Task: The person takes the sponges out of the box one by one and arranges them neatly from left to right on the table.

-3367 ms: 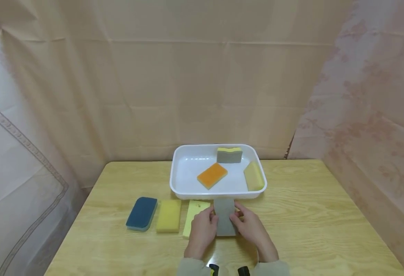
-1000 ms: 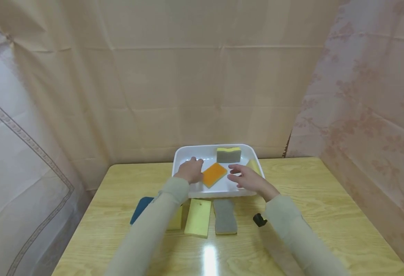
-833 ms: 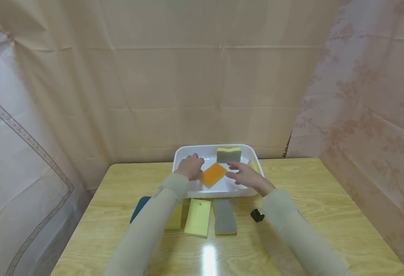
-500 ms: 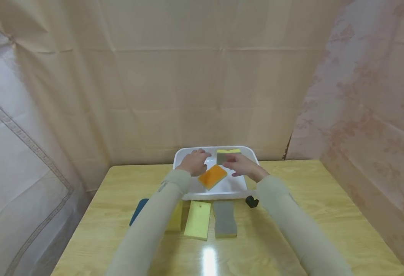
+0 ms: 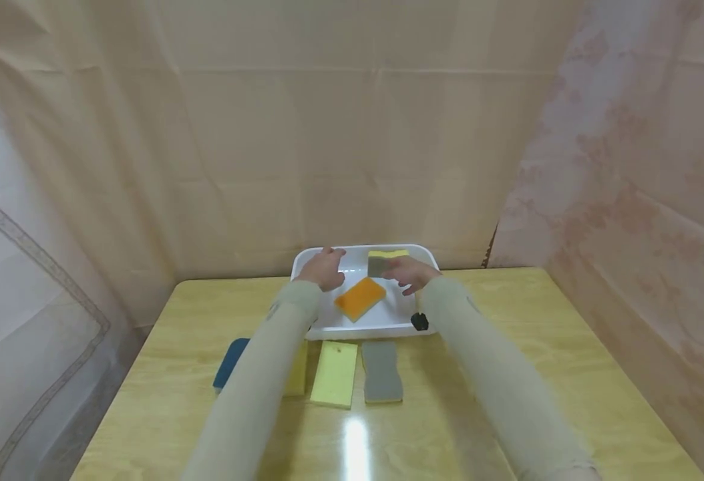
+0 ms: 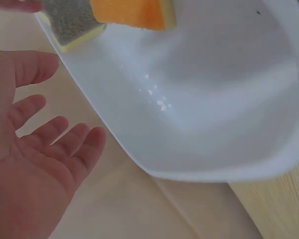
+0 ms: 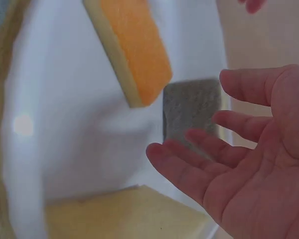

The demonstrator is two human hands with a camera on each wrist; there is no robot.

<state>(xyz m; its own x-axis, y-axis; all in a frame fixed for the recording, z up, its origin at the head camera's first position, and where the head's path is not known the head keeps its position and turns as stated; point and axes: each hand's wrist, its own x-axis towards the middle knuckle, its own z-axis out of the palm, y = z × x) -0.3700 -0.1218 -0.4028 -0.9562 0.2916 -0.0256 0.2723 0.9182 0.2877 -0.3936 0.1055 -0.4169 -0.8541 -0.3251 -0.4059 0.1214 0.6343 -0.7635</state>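
A white tray [image 5: 352, 332] at the back of the table holds an orange-topped sponge [image 5: 361, 298] lying flat and a grey-and-yellow sponge [image 5: 379, 265] on its edge by the far wall. My right hand [image 5: 411, 272] hovers over that grey-and-yellow sponge with fingers spread; in the right wrist view they overlap it, and contact cannot be told. Above the tray's left side is my left hand [image 5: 323, 268], holding nothing, its fingers loosely bent in the left wrist view. A yellow sponge [image 7: 119, 216] at the tray's right is mostly hidden by my right arm in the head view.
Before the tray lie a grey sponge [image 5: 382, 372], a pale yellow sponge [image 5: 334, 374], a yellow sponge [image 5: 296, 375] and a dark blue sponge [image 5: 228, 366]. My left sleeve covers parts of the last two. A beige curtain [image 5: 280, 160] hangs behind the table.
Both hands have let go of the grey sponge on the table and reached over the tray. Lately my right hand has moved farther back, to the grey-and-yellow sponge. The head view has shifted slightly.
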